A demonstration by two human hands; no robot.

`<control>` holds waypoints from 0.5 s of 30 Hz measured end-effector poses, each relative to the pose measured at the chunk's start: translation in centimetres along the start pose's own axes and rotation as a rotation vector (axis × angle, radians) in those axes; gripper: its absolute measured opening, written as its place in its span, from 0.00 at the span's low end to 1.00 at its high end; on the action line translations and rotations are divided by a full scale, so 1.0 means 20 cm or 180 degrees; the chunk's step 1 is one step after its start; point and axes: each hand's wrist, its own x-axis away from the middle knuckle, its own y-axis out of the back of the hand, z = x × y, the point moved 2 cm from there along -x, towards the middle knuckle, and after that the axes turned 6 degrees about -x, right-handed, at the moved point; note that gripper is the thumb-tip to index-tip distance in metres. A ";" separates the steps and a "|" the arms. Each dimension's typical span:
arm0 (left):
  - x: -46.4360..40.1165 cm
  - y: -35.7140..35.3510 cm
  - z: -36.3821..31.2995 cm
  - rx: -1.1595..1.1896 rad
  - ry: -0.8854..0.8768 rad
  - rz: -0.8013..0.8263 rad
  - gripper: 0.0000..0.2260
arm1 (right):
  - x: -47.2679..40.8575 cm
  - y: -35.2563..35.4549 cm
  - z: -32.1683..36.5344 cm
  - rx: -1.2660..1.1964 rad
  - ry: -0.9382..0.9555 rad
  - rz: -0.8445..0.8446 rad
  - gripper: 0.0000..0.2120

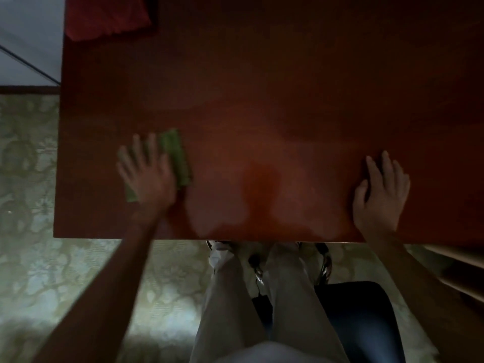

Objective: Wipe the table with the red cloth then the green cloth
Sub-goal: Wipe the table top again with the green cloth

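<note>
On the dark reddish-brown wooden table (262, 100), near its left front part, the person's left hand (146, 176) is pressing flat, with fingers spread, on the folded green cloth (176, 155). Toward the right front edge, the right hand (379, 195) is lying open, palm down on the bare wood, holding nothing. At the far left corner, well apart from both hands, the crumpled red cloth (107, 17) is lying on the table.

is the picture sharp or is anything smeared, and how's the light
Head view: dim overall, with a soft glare patch on the table near its front edge; the left hand pressing the green cloth is motion-blurred; the right hand looks sharper.
</note>
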 end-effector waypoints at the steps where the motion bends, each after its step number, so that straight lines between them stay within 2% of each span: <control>1: -0.06 0.02 0.12 0.0082 0.0024 -0.0023 0.29 | 0.00 0.00 0.00 -0.0015 0.0004 -0.0038 0.22; 4: -0.04 0.05 0.33 0.0071 0.0097 -0.0204 0.25 | 0.00 0.00 -0.01 -0.0014 0.0064 -0.0080 0.22; 7: 0.16 0.00 0.25 -0.0070 0.0569 -0.0197 0.24 | 0.00 -0.01 -0.02 0.0016 0.0056 -0.0090 0.21; 11: 0.48 -0.09 -0.20 -0.0279 0.0169 -0.0016 0.29 | -0.01 -0.01 -0.02 0.0087 0.0088 -0.0048 0.21; 15: 0.82 -0.16 -0.82 -0.0333 -0.0449 0.0186 0.33 | -0.01 -0.01 -0.01 0.0002 0.0021 0.0054 0.22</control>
